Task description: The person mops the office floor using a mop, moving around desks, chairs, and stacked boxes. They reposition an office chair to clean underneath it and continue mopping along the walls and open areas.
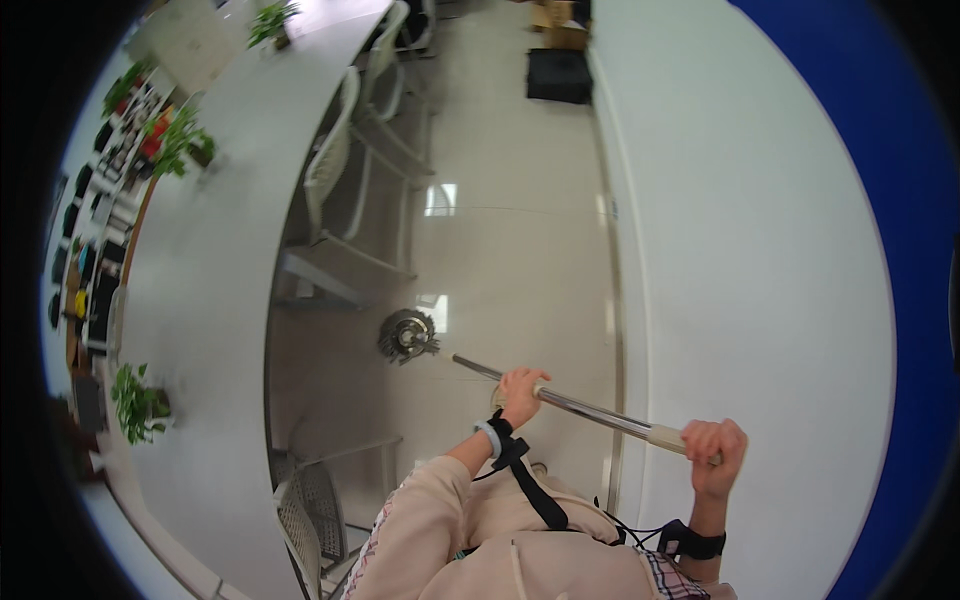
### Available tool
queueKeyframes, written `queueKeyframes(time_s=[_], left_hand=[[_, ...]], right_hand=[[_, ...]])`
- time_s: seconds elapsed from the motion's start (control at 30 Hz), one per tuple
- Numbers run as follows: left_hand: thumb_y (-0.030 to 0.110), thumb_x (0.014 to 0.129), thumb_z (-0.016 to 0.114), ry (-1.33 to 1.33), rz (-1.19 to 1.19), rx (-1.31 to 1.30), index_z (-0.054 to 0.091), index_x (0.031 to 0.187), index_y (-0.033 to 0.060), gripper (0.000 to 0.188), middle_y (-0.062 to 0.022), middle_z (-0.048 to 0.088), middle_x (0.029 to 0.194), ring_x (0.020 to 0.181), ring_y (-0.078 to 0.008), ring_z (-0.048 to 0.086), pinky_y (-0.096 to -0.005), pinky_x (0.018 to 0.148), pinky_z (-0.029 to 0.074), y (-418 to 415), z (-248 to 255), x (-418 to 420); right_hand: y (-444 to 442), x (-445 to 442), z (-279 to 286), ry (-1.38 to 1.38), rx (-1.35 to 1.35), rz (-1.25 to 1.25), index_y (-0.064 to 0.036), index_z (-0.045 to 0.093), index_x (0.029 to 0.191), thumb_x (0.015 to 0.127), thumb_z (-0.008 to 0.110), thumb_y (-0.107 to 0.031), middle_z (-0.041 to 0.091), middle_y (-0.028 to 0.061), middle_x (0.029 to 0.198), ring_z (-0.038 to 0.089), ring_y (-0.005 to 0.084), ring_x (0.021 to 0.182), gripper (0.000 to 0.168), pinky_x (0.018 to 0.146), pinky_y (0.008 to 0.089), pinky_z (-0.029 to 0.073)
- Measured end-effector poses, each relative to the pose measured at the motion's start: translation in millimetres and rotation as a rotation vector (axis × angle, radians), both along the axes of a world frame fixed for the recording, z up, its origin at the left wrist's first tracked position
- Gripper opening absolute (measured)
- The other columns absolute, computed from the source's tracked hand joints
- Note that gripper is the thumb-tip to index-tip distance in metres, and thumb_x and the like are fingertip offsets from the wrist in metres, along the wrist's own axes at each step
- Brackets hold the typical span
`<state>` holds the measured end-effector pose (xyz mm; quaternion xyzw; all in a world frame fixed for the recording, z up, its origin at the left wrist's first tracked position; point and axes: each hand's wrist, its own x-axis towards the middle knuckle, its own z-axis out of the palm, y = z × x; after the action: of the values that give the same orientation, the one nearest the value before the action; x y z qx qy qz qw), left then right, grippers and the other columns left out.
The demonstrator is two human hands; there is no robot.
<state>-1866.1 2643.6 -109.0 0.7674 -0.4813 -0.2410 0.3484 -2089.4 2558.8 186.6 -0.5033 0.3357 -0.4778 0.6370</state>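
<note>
A mop with a metal telescopic handle (pixel 592 412) slants across the view in front of me. My right hand (pixel 716 450) grips the pale plastic grip at its upper end. Lower on the pole, near a pale collar, my left hand (pixel 523 394) is closed around the metal tube. The round mop head (pixel 407 336), with grey strands about a metal and plastic hub, lies on the glossy tiled floor (pixel 517 277), left of my hands and beside the table's edge. Both wrists wear black straps, and a pale band is on the left one.
A long white table (pixel 217 225) with potted plants (pixel 180 139) runs along the left. White chairs (pixel 334 157) stand at its side, one (pixel 300 525) near me at lower left. A white wall (pixel 735 262) borders the right. A black box (pixel 559 76) and cardboard boxes (pixel 566 34) stand ahead.
</note>
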Motion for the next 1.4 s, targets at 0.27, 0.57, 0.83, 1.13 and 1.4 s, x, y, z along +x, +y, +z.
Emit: queueKeyframes(time_s=[0.27, 0.57, 0.83, 1.13, 1.4], left_hand=[[-0.01, 0.059, 0.067, 0.144, -0.356, -0.087, 0.057, 0.097, 0.015, 0.046, -0.0085, 0.049, 0.098, 0.104, -0.0296, 0.043, -0.0438, 0.089, 0.033, -57.5, 18.4, -173.1], [0.016, 0.066, 0.072, -0.129, -1.004, 0.04, 0.061, 0.09, 0.0135, 0.027, -0.0088, 0.056, 0.094, 0.101, -0.0301, 0.049, -0.0461, 0.08, 0.039, 1.1, 2.3, -336.2], [0.045, 0.062, 0.076, 0.304, -1.753, 0.051, 0.06, 0.091, 0.0051, 0.051, -0.0151, 0.061, 0.081, 0.08, -0.0351, 0.059, -0.044, 0.07, 0.044, 152.0, 57.6, -468.2], [0.027, 0.069, 0.067, 0.437, -1.717, 0.018, 0.059, 0.077, 0.003, 0.027, -0.0179, 0.059, 0.071, 0.072, -0.0378, 0.058, -0.0462, 0.065, 0.046, 207.0, 64.1, -468.5], [0.022, 0.061, 0.064, 0.06, -0.964, 0.047, 0.063, 0.072, 0.01, 0.016, -0.0157, 0.063, 0.074, 0.072, -0.0368, 0.061, -0.0462, 0.065, 0.049, 177.7, -5.5, -265.3]], right_hand=[[119.7, -141.6, 13.0, 0.147, -0.22, -0.471, -0.008, 0.03, 0.053, 0.085, 0.04, -0.004, 0.036, 0.006, 0.041, 0.034, 0.0155, 0.037, 0.034, 0.053, 0.0349, 0.039], [255.9, -225.5, 25.4, 0.175, 0.042, -0.994, -0.014, 0.027, 0.057, 0.095, 0.038, -0.016, 0.029, -0.0001, 0.04, 0.032, 0.0134, 0.041, 0.039, 0.061, 0.0334, 0.04], [377.2, -297.2, 131.4, 0.206, 0.101, -1.521, -0.016, 0.027, 0.057, 0.092, 0.042, -0.012, 0.021, -0.0015, 0.047, 0.023, 0.0122, 0.044, 0.038, 0.057, 0.0316, 0.038], [418.6, -318.1, 145.5, 0.17, -0.118, -1.734, -0.021, 0.024, 0.053, 0.089, 0.049, -0.023, 0.025, -0.0028, 0.043, 0.022, 0.0113, 0.038, 0.044, 0.043, 0.0289, 0.026], [335.6, -305.7, 1.7, -0.07, 0.206, -1.11, -0.015, 0.025, 0.055, 0.094, 0.041, -0.021, 0.024, -0.0023, 0.043, 0.023, 0.01, 0.038, 0.042, 0.043, 0.0273, 0.024]])
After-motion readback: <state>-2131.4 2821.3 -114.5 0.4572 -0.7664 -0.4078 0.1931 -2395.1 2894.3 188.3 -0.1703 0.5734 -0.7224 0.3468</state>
